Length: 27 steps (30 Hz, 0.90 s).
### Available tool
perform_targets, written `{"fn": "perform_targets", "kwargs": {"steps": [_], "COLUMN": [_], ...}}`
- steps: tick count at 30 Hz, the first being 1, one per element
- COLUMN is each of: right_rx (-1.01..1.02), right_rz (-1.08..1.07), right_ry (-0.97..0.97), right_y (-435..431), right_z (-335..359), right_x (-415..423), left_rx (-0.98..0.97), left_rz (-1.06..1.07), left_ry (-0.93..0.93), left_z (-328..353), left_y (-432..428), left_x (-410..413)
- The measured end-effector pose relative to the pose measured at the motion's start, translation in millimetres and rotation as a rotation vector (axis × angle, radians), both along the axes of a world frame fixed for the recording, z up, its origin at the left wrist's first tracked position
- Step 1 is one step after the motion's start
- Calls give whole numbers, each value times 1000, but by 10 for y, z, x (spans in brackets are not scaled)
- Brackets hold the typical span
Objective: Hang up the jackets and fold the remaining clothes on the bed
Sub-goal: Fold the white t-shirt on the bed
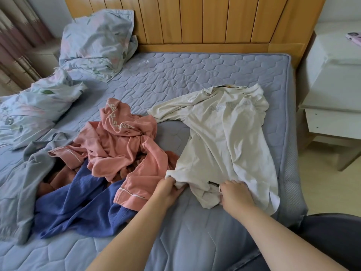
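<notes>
At the near edge of the bed [195, 241], both hands clamp the shirt [224, 133] by its hem. The left hand [170, 189] curls round the left corner, and the right hand [234, 194] pinches cloth beside a dark label. The shirt lies crumpled on the bed's right side, collar far. It likely needs spreading first: draw the hem apart and taut, then smooth the body and lay the left sleeve [166, 112] flat before folding. The pile [121, 137] of pink and blue clothes lies just left.
</notes>
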State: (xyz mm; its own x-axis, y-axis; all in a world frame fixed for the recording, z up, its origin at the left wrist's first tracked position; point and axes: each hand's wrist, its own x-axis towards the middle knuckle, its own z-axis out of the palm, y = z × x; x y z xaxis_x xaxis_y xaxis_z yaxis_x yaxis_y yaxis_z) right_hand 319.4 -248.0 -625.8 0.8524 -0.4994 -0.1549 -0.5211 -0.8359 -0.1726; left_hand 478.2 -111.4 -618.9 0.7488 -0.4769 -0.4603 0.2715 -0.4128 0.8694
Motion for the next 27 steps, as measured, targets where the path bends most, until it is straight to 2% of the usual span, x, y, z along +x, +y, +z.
{"fn": "perform_targets", "kwargs": {"steps": [2, 3, 4, 5, 6, 7, 9, 11, 13, 15, 17, 19, 20, 21, 22, 24, 27], "right_rx": [1, 27, 38, 44, 65, 125, 264, 327, 244, 197, 204, 243, 244, 240, 243, 232, 145], "right_rz": [-104, -162, -217, -243, -243, -235, -176, -138, -102, -47, 11, 79, 96, 88, 58, 21, -29], "right_ry": [-195, -330, -466, -515, -465, -334, -64, -32, -184, -289, -244, -32, 45, 29, -47, -322, -619], "right_y": [7, -2, -18, -28, -39, -41, -45, -33, -38, -19, 14, 37, 33, 15, -9, -54, -126], "right_z": [99, 129, 134, 163, 198, 225, 189, 156, 117, 123, 133, 113, 94, 89, 106, 84, 66], "right_x": [14, 15, -1, -15, -26, -49, -106, -117, -78, -30, -10, -20, -29, -36, -40, -44, -60], "left_rx": [-80, -47, 37, 107, 234, 405, 816, 1002, 972, 824, 627, 584, 663, 775, 891, 1103, 1381], "left_rz": [74, -7, 43, -19, -104, -256, -649, -765, -632, -539, -568, -699, -747, -760, -759, -783, -1080], "left_ry": [217, 255, 280, 218, 102, -81, -464, -689, -737, -888, -1022, -996, -974, -963, -939, -844, -693], "left_z": [85, 146, 267, 230, 259, 238, 219, 163, 183, 227, 211, 172, 182, 186, 228, 340, 487], "left_y": [-24, -20, -28, -4, 69, 175, 378, 501, 535, 494, 407, 305, 268, 247, 227, 193, 20], "left_x": [3, 4, 0, -7, 19, 66, 170, 243, 191, 110, 12, -38, -33, -2, 32, 119, 111]}}
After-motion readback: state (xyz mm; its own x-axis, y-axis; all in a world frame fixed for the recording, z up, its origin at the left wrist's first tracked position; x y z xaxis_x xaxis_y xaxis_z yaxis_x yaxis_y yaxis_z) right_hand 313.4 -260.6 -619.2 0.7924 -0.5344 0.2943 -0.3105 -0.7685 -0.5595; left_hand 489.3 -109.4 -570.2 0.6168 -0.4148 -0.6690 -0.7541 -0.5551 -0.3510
